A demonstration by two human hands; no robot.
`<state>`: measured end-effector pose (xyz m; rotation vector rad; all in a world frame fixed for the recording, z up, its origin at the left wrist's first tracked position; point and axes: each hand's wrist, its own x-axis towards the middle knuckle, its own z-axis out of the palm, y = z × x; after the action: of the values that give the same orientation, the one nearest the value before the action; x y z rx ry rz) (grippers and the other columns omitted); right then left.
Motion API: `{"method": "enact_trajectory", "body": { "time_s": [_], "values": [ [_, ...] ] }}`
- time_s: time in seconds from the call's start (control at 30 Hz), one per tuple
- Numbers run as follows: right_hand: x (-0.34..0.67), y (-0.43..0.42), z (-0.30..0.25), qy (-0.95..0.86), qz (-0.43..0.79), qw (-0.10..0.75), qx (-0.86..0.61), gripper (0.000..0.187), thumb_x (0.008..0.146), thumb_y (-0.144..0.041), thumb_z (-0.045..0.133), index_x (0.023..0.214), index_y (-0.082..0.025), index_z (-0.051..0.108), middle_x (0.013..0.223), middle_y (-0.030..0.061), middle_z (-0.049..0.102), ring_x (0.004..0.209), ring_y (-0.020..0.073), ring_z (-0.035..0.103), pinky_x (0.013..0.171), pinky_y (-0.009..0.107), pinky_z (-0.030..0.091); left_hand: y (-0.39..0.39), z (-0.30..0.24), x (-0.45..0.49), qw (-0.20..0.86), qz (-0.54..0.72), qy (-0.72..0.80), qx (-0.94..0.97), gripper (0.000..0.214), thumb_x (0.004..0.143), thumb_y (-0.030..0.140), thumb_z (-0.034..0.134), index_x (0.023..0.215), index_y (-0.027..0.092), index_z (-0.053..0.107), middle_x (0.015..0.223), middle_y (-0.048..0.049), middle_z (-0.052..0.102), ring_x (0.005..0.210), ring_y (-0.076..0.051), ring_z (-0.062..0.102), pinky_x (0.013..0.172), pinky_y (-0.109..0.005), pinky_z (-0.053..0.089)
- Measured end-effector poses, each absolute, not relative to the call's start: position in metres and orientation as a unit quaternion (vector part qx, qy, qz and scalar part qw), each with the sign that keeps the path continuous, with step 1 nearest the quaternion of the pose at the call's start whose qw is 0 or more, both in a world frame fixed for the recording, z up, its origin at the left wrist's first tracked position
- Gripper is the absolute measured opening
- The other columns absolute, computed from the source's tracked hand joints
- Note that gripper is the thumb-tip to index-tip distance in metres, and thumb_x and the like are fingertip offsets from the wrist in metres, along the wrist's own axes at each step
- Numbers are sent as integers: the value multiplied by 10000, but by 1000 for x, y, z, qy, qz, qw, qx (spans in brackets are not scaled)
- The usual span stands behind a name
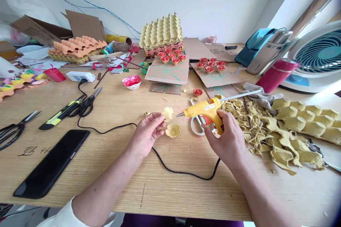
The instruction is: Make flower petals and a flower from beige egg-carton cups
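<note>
Small pale-yellow flower-shaped cutout of egg-carton pulp (168, 113): pinched between thumb and fingertips of the left hand (146, 134), raised just above the light wooden tabletop (119, 103). It sits at the tip of that hand, between the two hands.

Yellow plastic hot-glue gun (205, 108): gripped by the right hand (226, 140), fingers wrapped round the handle. Metal nozzle points left at the cutout and ends just beside it; contact cannot be confirmed from this angle.

Second pale-yellow pulp flower (173, 130): flat on the table, just below the held cutout, next to the left fingertips, apart from them.

White-handled scissors (195, 127): on the table under the gun, partly hidden by the right hand.

Thin black power cord (176, 170): loops across the table under both wrists.

Heap of yellow-brown egg-carton scraps (266, 138): just right of the right hand.

Flat black phone (53, 163): well left of the left forearm.
</note>
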<state>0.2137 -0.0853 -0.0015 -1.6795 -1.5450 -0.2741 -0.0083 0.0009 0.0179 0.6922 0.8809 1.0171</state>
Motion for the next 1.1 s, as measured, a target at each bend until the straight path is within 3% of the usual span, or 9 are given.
{"method": "enact_trajectory", "body": {
  "time_s": [0.57, 1.1],
  "values": [
    [211, -87, 2, -615, -118, 409, -664, 403, 893, -401, 625, 1217, -197, 497, 1039, 109, 639, 918, 262, 633, 769, 396, 531, 0, 14, -7, 757, 432, 348, 345, 332, 604, 249, 909, 771, 135, 646, 633, 32, 602, 568, -56, 540, 444, -136, 407],
    [208, -87, 2, -613, -122, 419, -659, 360, 921, -385, 597, 1220, -213, 491, 1020, 103, 627, 915, 262, 631, 757, 401, 534, -5, 17, -5, 755, 428, 346, 357, 337, 602, 268, 912, 754, 141, 639, 623, 38, 582, 559, -59, 522, 441, -151, 378]
  ]
}}
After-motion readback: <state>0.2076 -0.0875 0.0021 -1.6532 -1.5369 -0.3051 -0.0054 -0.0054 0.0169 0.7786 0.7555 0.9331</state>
